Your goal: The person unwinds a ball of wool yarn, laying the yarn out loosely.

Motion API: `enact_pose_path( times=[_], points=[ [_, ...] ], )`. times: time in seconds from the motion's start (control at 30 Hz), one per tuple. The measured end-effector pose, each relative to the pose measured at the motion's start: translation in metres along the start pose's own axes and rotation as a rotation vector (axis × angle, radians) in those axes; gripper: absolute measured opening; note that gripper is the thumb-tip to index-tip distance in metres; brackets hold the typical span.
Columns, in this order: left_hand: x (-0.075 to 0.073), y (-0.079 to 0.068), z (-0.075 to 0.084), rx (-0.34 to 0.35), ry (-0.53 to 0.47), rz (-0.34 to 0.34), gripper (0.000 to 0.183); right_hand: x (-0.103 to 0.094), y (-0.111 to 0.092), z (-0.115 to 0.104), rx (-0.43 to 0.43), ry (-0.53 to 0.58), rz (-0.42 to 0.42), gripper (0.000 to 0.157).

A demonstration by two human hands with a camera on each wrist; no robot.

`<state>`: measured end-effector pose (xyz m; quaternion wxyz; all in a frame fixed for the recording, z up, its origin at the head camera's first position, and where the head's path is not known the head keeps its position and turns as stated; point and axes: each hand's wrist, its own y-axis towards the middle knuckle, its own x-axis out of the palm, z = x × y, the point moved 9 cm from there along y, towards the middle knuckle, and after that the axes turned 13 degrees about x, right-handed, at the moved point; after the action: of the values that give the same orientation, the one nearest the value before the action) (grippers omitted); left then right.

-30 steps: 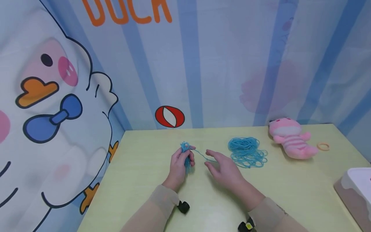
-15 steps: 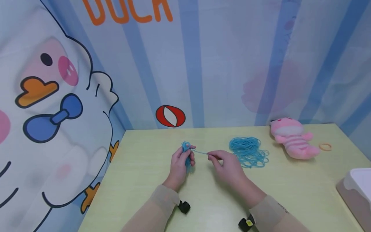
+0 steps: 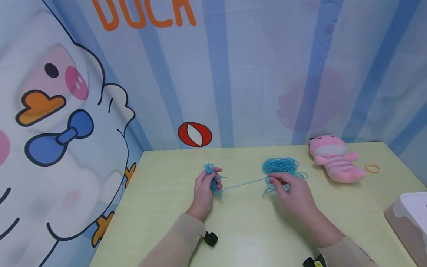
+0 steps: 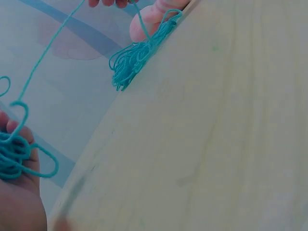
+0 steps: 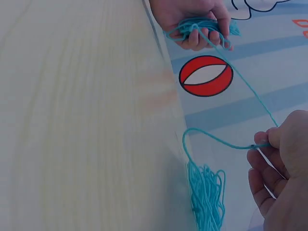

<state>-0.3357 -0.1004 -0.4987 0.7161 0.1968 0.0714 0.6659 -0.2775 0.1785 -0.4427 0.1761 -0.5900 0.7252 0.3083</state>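
Note:
In the head view my left hand (image 3: 202,193) grips a small bundle of turquoise yarn (image 3: 215,184), whose loops poke out above and below the fingers. From that bundle a taut strand (image 3: 243,184) runs to my right hand (image 3: 297,194), which pinches it between thumb and fingertips. The right wrist view shows the strand carrying on past the pinch, slack, down to a loose yarn pile (image 5: 207,197) on the table. My right hand hovers in front of that pile (image 3: 280,165) and hides part of it. In the left wrist view, several coils (image 4: 14,156) lie against the left palm.
On the pale table (image 3: 160,178) a pink striped plush toy (image 3: 337,159) lies right of the pile, beside a small orange ring (image 3: 371,168). A white-topped brown box (image 3: 408,222) stands at the right edge. Behind hangs a blue striped cloth (image 3: 253,74).
My right hand has gone from relaxed fingers to pinching the strand and has pulled it to the right, toward the pile. The left hand stays nearly in place with the bundle.

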Motion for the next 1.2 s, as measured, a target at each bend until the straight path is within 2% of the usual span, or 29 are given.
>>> enact_pose_path(
  times=[0.2, 0.33, 0.47, 0.67, 0.83, 1.0, 1.1, 1.2],
  points=[
    [-0.004, 0.001, -0.003, -0.005, 0.005, 0.017, 0.038, -0.031, 0.0, 0.024, 0.035, -0.037, 0.064, 0.019],
    [-0.006, 0.001, -0.003, -0.005, 0.004, 0.019, 0.047, -0.043, 0.002, 0.044, 0.094, -0.075, 0.05, 0.023],
    [-0.007, 0.001, -0.003, -0.009, -0.01, 0.026, 0.051, -0.051, 0.005, 0.063, 0.144, -0.122, 0.04, 0.026],
    [-0.01, 0.001, 0.0, 0.005, 0.009, 0.059, 0.044, -0.058, 0.007, 0.079, 0.142, -0.198, 0.056, 0.024],
    [-0.01, 0.001, 0.002, 0.01, 0.015, 0.071, 0.039, -0.053, 0.012, 0.088, 0.192, -0.26, -0.018, 0.024],
    [-0.009, 0.001, 0.003, 0.013, 0.024, 0.057, 0.043, -0.04, 0.015, 0.09, 0.227, -0.316, -0.093, 0.031],
    [-0.008, 0.001, 0.002, 0.01, 0.034, 0.052, 0.043, -0.035, 0.014, 0.08, 0.192, -0.292, -0.048, 0.034],
    [-0.008, 0.001, 0.001, 0.012, 0.034, 0.043, 0.042, -0.032, 0.009, 0.06, 0.132, -0.222, 0.035, 0.034]
  ],
)
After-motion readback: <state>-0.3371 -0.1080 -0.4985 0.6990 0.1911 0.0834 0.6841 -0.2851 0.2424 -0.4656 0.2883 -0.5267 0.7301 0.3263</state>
